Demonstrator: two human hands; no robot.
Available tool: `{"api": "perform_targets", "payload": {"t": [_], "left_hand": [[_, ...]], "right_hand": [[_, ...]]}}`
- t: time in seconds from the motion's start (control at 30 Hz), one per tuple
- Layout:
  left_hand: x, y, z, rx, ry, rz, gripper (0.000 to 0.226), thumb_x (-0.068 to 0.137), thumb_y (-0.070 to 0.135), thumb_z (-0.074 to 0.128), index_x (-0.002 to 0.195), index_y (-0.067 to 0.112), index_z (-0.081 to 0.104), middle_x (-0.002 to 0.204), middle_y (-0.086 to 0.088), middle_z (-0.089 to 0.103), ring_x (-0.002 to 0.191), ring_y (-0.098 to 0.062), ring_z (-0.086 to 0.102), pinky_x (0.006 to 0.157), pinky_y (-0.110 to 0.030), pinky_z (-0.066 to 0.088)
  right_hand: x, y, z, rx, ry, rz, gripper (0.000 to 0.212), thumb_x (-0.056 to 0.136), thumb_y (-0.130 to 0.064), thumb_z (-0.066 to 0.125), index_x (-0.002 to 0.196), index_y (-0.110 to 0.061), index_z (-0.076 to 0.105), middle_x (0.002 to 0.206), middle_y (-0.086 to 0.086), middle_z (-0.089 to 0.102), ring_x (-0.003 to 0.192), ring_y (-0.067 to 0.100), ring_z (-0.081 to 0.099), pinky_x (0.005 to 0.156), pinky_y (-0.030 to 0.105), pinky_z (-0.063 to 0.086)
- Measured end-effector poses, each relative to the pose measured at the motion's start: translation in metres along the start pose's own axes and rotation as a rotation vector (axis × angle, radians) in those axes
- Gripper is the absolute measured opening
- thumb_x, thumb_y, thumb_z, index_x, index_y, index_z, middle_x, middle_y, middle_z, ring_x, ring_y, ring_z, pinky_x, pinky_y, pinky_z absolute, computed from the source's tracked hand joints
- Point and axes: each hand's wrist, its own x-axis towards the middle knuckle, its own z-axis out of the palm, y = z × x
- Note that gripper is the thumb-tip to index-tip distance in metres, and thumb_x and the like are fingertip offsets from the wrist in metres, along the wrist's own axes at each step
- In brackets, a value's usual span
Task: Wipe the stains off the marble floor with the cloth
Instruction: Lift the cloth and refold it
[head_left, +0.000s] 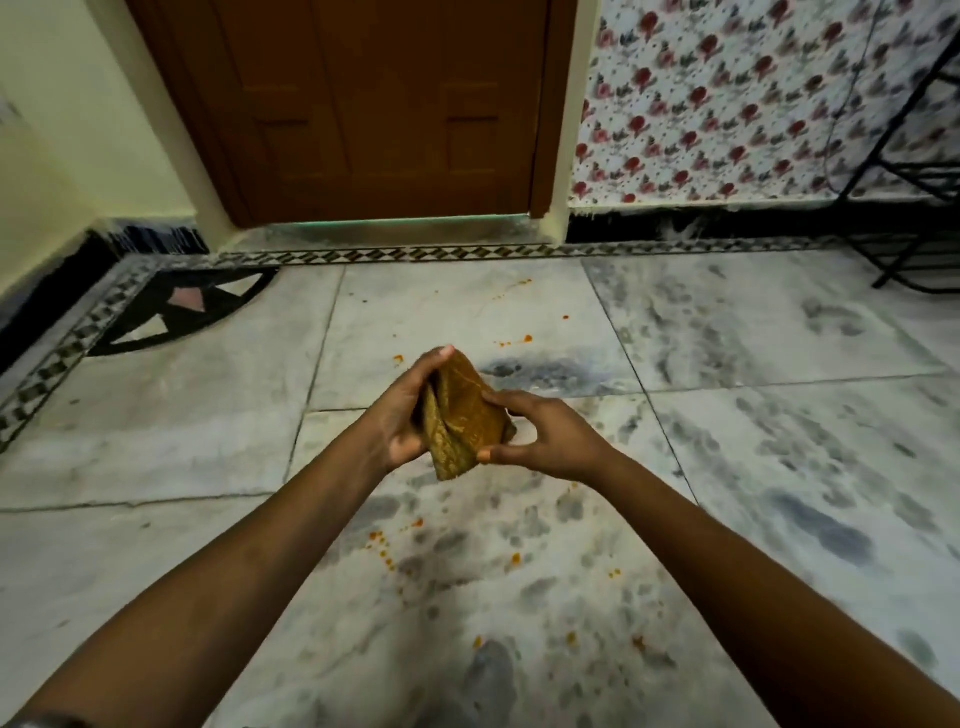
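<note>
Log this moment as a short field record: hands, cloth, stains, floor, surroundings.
left hand: grips the cloth's left side
right hand: pinches the cloth's right edge
cloth: mustard-brown, bunched, held above the floor
stains: orange spots scattered near and far, not yet wiped
marble floor: white with grey veining
door: brown, shut, straight ahead
black rack: far right

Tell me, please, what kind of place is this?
Probably a room or hallway in a home. A wooden door stands ahead, the wall beside it has a flower pattern, and the marble floor has a patterned border. Both hands hold a cloth above orange stains.
</note>
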Motion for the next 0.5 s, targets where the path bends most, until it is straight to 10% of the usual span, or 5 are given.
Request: {"api": "perform_targets", "payload": {"t": [0.2,0.5], "left_hand": [[0.003,0.019,0.011,0.114,0.093,-0.042,0.013,0.087,0.01,0.055,0.099,0.006,0.056,0.091,-0.015,0.062,0.082,-0.025,0.063,0.064,-0.034,0.059],[0.002,0.067,-0.019,0.316,0.055,-0.095,0.018,0.093,0.015,0.051,0.106,0.003,0.055,0.099,-0.012,0.064,0.087,-0.02,0.066,0.074,-0.03,0.057]], "right_hand": [[0.017,-0.007,0.002,-0.088,0.016,-0.064,0.082,0.071,-0.05,0.074,0.14,-0.024,0.038,0.137,-0.003,0.049,0.112,0.016,0.054,0.089,0.035,0.047],[0.058,-0.034,-0.026,0.26,-0.071,0.017,0.021,0.089,-0.02,0.062,0.094,-0.002,0.071,0.096,0.021,0.07,0.088,0.025,0.065,0.087,0.046,0.051]]}}
